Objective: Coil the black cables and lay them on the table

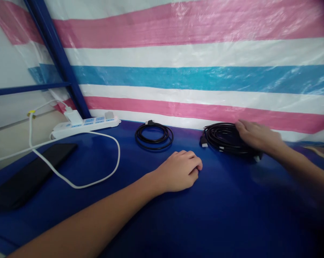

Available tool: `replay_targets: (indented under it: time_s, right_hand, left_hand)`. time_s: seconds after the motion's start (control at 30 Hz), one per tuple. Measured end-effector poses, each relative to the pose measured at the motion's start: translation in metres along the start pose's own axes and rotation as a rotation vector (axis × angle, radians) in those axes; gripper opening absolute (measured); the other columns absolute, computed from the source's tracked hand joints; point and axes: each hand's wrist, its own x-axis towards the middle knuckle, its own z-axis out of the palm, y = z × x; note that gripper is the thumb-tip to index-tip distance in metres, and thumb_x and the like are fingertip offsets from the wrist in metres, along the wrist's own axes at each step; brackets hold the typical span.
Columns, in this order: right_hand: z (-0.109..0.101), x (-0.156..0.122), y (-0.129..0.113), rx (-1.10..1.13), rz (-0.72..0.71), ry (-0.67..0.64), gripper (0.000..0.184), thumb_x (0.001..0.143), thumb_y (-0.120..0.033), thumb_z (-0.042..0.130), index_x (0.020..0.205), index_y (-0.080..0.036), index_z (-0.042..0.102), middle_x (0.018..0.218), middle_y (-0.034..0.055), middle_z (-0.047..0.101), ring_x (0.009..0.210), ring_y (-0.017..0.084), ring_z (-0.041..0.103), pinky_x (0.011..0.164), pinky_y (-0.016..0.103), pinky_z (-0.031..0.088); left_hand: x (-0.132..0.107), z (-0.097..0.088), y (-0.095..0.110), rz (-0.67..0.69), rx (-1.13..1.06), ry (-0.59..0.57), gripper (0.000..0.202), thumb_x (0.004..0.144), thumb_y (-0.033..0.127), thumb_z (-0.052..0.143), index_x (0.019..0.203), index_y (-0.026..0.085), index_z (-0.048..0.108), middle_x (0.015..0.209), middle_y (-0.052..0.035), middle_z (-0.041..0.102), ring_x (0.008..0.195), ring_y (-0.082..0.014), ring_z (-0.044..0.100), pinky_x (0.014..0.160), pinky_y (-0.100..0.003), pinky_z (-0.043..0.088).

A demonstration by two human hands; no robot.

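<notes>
My left hand [181,170] rests on the blue table [178,222] near its middle, fingers curled under in a loose fist, nothing visible in it. My right hand [256,136] lies flat on top of a large pile of coiled black cables [221,138] at the back right, fingers stretched over the coil. A smaller single coil of black cable [154,135] lies to the left of that pile, untouched, just beyond my left hand.
A white power strip [83,126] with a white charger plugged in sits at the back left. Its white cable [97,179] loops over the table to a black phone [29,175] lying at the left edge. A striped plastic sheet [194,71] and blue frame [62,68] close off the back.
</notes>
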Motion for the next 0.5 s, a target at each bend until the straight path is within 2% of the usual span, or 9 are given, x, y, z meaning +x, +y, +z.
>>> replay_targets:
  time_s: [0.07, 0.13, 0.23, 0.3, 0.33, 0.4, 0.5]
  right_hand:
    - [-0.013, -0.023, -0.010, -0.011, 0.045, 0.171, 0.051, 0.097, -0.046, 0.018, 0.121, -0.016, 0.052, 0.119, 0.0171, 0.055, 0.114, 0.034, 0.052, 0.091, 0.061, 0.041]
    - [-0.019, -0.054, -0.021, 0.001, -0.015, 0.324, 0.061, 0.094, -0.049, 0.010, 0.122, -0.014, 0.051, 0.120, 0.0181, 0.055, 0.117, 0.038, 0.049, 0.094, 0.061, 0.038]
    - [-0.013, -0.101, -0.039, 0.054, -0.219, 0.422, 0.065, 0.091, -0.059, 0.009, 0.117, -0.021, 0.054, 0.121, 0.0093, 0.058, 0.117, 0.028, 0.052, 0.098, 0.048, 0.041]
    - [-0.002, -0.123, -0.050, 0.117, -0.460, 0.482, 0.048, 0.095, -0.051, 0.023, 0.117, -0.021, 0.053, 0.121, 0.0083, 0.058, 0.117, 0.024, 0.052, 0.096, 0.043, 0.042]
    - [0.002, -0.130, -0.055, 0.131, -0.567, 0.483, 0.040, 0.096, -0.045, 0.030, 0.118, -0.020, 0.052, 0.121, 0.0088, 0.057, 0.117, 0.024, 0.051, 0.096, 0.043, 0.042]
    - [0.008, -0.136, -0.064, 0.159, -0.694, 0.453, 0.029, 0.096, -0.036, 0.038, 0.116, -0.020, 0.053, 0.121, 0.0090, 0.056, 0.115, 0.024, 0.052, 0.093, 0.043, 0.042]
    - [0.010, -0.135, -0.069, 0.177, -0.734, 0.387, 0.022, 0.095, -0.031, 0.042, 0.110, -0.021, 0.055, 0.118, 0.0067, 0.057, 0.110, 0.020, 0.054, 0.089, 0.037, 0.045]
  left_hand:
    - [-0.001, -0.002, 0.002, -0.010, 0.058, 0.026, 0.022, 0.090, 0.022, 0.038, 0.099, 0.021, 0.058, 0.107, 0.0014, 0.061, 0.101, -0.0129, 0.053, 0.091, -0.027, 0.041]
    - [-0.002, -0.007, 0.000, -0.067, 0.139, 0.074, 0.022, 0.089, 0.020, 0.039, 0.101, 0.020, 0.058, 0.109, -0.0006, 0.060, 0.105, -0.0155, 0.052, 0.092, -0.030, 0.040]
    - [-0.005, -0.016, -0.012, -0.270, 0.283, 0.174, 0.028, 0.087, 0.017, 0.038, 0.108, 0.014, 0.056, 0.115, -0.0100, 0.058, 0.112, -0.0258, 0.050, 0.093, -0.042, 0.039]
    - [-0.008, -0.022, -0.025, -0.422, 0.362, 0.208, 0.031, 0.087, 0.019, 0.038, 0.111, 0.008, 0.055, 0.114, -0.0173, 0.058, 0.111, -0.0326, 0.050, 0.089, -0.048, 0.040]
    - [-0.009, -0.024, -0.030, -0.470, 0.390, 0.202, 0.032, 0.087, 0.021, 0.039, 0.110, 0.007, 0.056, 0.112, -0.0190, 0.059, 0.109, -0.0340, 0.052, 0.086, -0.048, 0.042]
    - [-0.011, -0.029, -0.038, -0.500, 0.428, 0.164, 0.031, 0.087, 0.026, 0.041, 0.103, 0.008, 0.060, 0.107, -0.0188, 0.062, 0.103, -0.0332, 0.056, 0.082, -0.045, 0.044]
    - [-0.011, -0.032, -0.035, -0.435, 0.458, 0.108, 0.029, 0.088, 0.030, 0.042, 0.093, 0.012, 0.063, 0.098, -0.0141, 0.066, 0.093, -0.0286, 0.061, 0.079, -0.040, 0.046]
